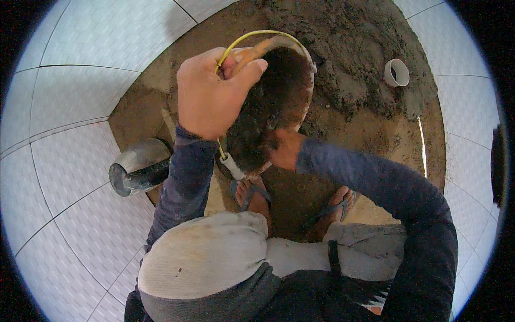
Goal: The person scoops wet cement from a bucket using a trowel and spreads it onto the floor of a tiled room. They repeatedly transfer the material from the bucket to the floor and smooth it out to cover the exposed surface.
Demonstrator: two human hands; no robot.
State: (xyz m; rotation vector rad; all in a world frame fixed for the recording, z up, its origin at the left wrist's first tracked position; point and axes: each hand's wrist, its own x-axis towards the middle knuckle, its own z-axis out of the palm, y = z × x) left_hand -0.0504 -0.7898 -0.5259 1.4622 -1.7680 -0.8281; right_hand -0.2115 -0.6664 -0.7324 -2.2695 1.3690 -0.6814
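A bucket (307, 102) with a dark, dirty inside is tilted toward me, its mouth facing up at me. My left hand (212, 96) is closed around its far left rim, with the thin yellow handle (257, 32) beside the fingers. A pale tube-shaped grip (233, 166) sits at the handle's lower end. My right hand (288, 150) reaches over the near right rim into the bucket. Its fingers are dark and blurred against the dirty inside, so whether they hold anything cannot be made out.
Wet grey mortar (354, 59) is heaped at the far right, with a short white pipe end (396, 73) standing in it. A shiny metal container (140, 165) lies at the left. My sandaled feet (253, 196) are just below the bucket. Tiled walls (80, 96) curve around the floor.
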